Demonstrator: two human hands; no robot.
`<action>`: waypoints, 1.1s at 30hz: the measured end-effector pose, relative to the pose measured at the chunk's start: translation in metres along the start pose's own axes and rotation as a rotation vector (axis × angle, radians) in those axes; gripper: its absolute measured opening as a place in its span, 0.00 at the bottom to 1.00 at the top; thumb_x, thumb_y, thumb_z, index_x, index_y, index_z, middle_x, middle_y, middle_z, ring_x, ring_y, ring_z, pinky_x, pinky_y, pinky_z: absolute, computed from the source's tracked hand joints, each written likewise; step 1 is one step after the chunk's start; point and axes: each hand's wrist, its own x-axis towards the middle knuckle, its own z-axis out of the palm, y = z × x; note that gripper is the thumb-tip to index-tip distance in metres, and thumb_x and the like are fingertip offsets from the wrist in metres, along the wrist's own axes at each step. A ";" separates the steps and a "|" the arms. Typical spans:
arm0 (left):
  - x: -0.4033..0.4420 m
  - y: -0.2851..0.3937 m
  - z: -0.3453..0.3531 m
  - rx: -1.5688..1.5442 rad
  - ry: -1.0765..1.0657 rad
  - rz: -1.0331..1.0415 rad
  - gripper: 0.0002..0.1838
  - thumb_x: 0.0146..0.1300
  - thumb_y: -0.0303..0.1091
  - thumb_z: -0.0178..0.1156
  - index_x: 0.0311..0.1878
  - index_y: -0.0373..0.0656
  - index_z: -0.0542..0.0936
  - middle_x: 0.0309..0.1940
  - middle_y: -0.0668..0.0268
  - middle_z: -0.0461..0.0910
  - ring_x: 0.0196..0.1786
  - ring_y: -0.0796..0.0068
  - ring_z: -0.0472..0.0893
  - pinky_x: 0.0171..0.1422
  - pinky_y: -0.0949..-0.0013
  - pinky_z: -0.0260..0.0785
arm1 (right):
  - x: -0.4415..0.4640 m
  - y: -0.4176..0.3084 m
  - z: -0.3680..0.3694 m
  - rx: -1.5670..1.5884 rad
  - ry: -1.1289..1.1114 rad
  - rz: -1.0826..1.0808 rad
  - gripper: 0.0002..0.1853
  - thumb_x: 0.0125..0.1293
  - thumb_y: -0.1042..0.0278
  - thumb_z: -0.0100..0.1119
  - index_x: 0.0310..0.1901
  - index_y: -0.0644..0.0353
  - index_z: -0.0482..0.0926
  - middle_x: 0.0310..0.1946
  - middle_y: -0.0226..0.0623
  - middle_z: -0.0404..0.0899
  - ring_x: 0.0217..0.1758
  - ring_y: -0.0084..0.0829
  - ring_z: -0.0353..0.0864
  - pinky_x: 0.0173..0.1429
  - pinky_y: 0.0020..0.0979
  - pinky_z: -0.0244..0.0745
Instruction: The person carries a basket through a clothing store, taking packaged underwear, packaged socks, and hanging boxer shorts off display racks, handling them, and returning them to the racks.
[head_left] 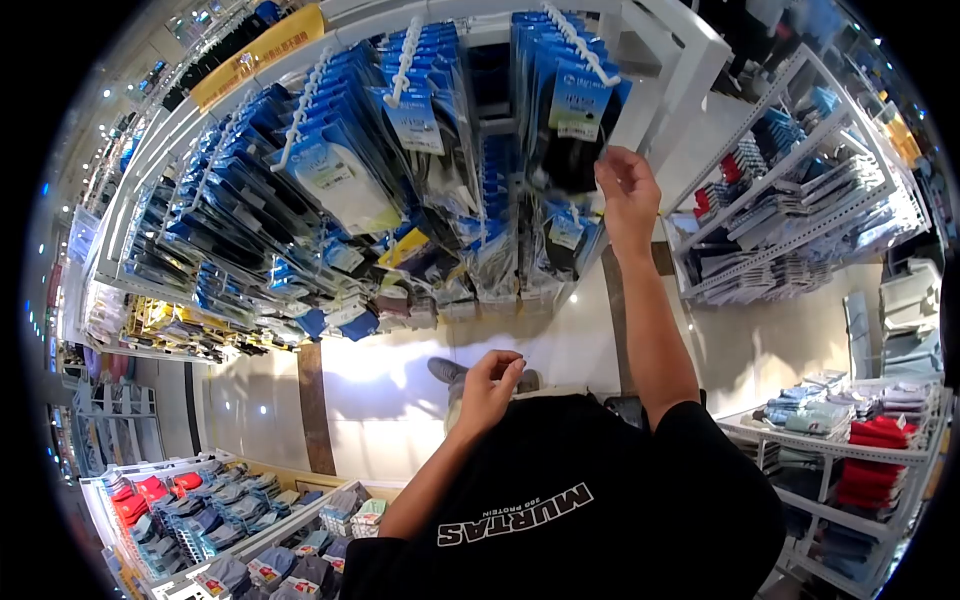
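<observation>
The right hand (632, 190) reaches up to the front of a clear plastic packet with a blue header card and dark contents (578, 108), its fingers bent inward at the packet's side edge; the contact is too small and blurred to tell whether they pinch the plastic or merely touch it. That packet hangs foremost in its row on a twisted white metal hook (582, 45), beside a thick white metal rack post (682, 92). The left hand (488, 392) is held low before the black T-shirt with white lettering (600, 490), well apart from the packets, its fingers half curled, a narrow gap between thumb and forefinger, nothing visible in its grasp. Nearby hooks carry similar rows, among them a blue-topped packet with white contents (345, 192). Below lies the pale tiled floor (370, 400), with a grey shoe (446, 370) near the left hand.
</observation>
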 end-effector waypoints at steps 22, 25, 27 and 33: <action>-0.004 -0.019 -0.009 0.016 -0.084 -0.191 0.14 0.71 0.37 0.61 0.49 0.33 0.80 0.34 0.64 0.84 0.39 0.79 0.80 0.46 0.72 0.73 | -0.099 0.058 -0.062 -0.133 -0.305 0.533 0.12 0.68 0.66 0.63 0.47 0.67 0.82 0.34 0.28 0.81 0.37 0.16 0.75 0.44 0.23 0.70; -0.001 -0.025 -0.013 0.020 -0.069 -0.190 0.15 0.71 0.37 0.61 0.51 0.33 0.79 0.37 0.63 0.84 0.41 0.77 0.81 0.48 0.72 0.73 | -0.103 0.044 -0.077 0.151 -0.351 0.569 0.12 0.73 0.67 0.59 0.51 0.66 0.81 0.42 0.26 0.81 0.44 0.15 0.76 0.52 0.21 0.70; 0.005 -0.018 -0.009 0.008 -0.093 -0.175 0.18 0.70 0.38 0.61 0.55 0.34 0.78 0.44 0.60 0.83 0.45 0.74 0.81 0.51 0.70 0.73 | -0.108 0.035 -0.076 0.225 -0.349 0.588 0.13 0.72 0.67 0.60 0.52 0.66 0.80 0.43 0.27 0.82 0.44 0.15 0.76 0.53 0.22 0.71; 0.022 -0.004 0.011 0.075 -0.171 0.077 0.27 0.69 0.43 0.62 0.64 0.35 0.71 0.57 0.53 0.79 0.57 0.66 0.78 0.60 0.63 0.70 | -0.134 0.032 -0.047 0.452 -0.336 0.674 0.12 0.74 0.69 0.56 0.53 0.66 0.78 0.47 0.30 0.82 0.49 0.20 0.80 0.57 0.25 0.73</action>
